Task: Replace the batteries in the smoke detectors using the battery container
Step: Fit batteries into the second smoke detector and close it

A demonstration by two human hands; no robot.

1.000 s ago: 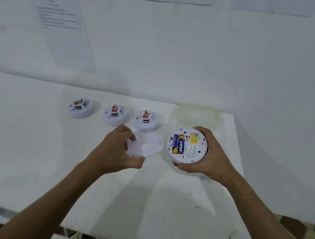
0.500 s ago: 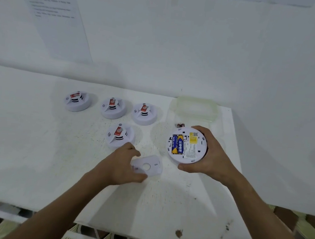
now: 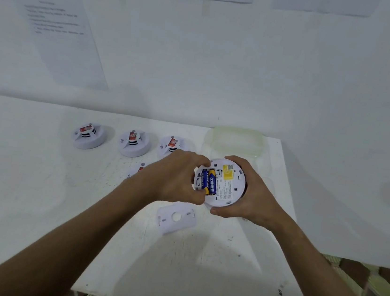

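Risks from here, as a judgement: the left hand (image 3: 173,177) has its fingertips curled onto the ends of the two blue batteries (image 3: 209,182), apparently to pry them out. If a cell springs free it could roll off the near or right edge of the table (image 3: 35,202), both close by. Pulling hard with one hand could also twist the open detector (image 3: 221,182) out of the right hand's (image 3: 247,193) hold. A later risk is mixing spent cells with fresh ones if they land together.

Grip: the right hand cups the open detector from the right and below, fingers wrapped round its rim, held above the table. The left hand pinches at the batteries; whether a cell is actually lifted cannot be told.

Look of the thing: a round white disc, back side up, with two blue-and-yellow cells side by side in the left bay, a yellow sticker and a printed label to the right.

The detached backplate (image 3: 176,219) lies flat just near of the hands. The translucent battery container (image 3: 236,140) sits just beyond. Three face-up detectors (image 3: 134,143) line the far left; a fourth is partly hidden behind the left wrist.
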